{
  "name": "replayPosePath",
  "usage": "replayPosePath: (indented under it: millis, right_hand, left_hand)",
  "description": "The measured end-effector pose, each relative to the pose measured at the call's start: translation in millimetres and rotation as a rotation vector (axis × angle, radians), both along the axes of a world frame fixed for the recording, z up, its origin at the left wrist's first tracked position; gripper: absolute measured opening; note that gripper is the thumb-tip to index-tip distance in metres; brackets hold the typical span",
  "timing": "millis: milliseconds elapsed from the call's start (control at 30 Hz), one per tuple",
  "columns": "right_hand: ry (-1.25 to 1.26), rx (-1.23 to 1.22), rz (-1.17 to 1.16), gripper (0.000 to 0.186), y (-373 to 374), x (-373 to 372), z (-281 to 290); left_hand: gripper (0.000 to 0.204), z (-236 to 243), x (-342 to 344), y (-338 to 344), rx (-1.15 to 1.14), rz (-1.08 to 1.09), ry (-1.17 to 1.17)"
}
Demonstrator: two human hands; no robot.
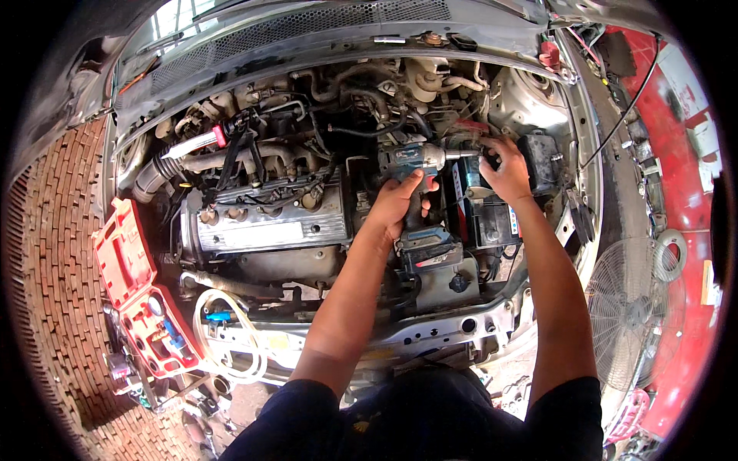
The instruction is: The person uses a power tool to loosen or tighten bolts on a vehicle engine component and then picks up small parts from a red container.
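My left hand [400,201] is wrapped round the grip of a cordless impact wrench [411,157], a blue-grey and black tool. Its battery [432,253] hangs at the bottom of the grip, and its nose points right. A silver shaft [461,154] sticks out of the nose toward my right hand [507,170]. The fingers of that hand are closed around the shaft's far end, where a small dark piece shows between them; its kind is partly hidden. Below my right hand sits the car battery [494,223]. Left of the tool lies the engine's silver valve cover [254,219].
An opened red tool case [127,253] rests at the left front edge, beside a looped pale hose [201,323]. A white-and-red tube [192,144] lies over the engine. At the right stand a fan [634,311] and a red panel [684,192].
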State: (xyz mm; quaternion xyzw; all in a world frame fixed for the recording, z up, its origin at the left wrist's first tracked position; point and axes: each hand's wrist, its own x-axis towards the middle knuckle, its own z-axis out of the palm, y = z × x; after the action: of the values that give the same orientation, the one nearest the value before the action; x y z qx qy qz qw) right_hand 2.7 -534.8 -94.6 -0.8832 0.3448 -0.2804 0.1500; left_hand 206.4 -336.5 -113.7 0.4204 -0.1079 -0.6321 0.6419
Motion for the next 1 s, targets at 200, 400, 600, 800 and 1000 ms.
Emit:
replayPosePath:
  millis: [200,400,600,800,1000]
  right_hand:
    - [-0.029,0.024,0.0,0.035,0,4,-2]
    - [-0.019,-0.032,-0.001,0.034,-3,2,-8]
    - [0.109,0.028,-0.086,0.046,-5,-3,-7]
    - [0.096,0.028,-0.037,0.05,5,1,6]
    - [0.085,-0.107,-0.022,0.045,-1,2,-8]
  left_hand:
    - [0.03,-3,1,0,0.013,0.012,0.016]
    - [0.03,1,0,1,0.02,0.031,0.002]
    - [0.034,0,-1,-3,0.027,0.002,-0.027]
    - [0.038,2,-2,-2,0.018,0.027,-0.045]
    - [0.038,1,-1,-3,0.02,0.014,-0.081]
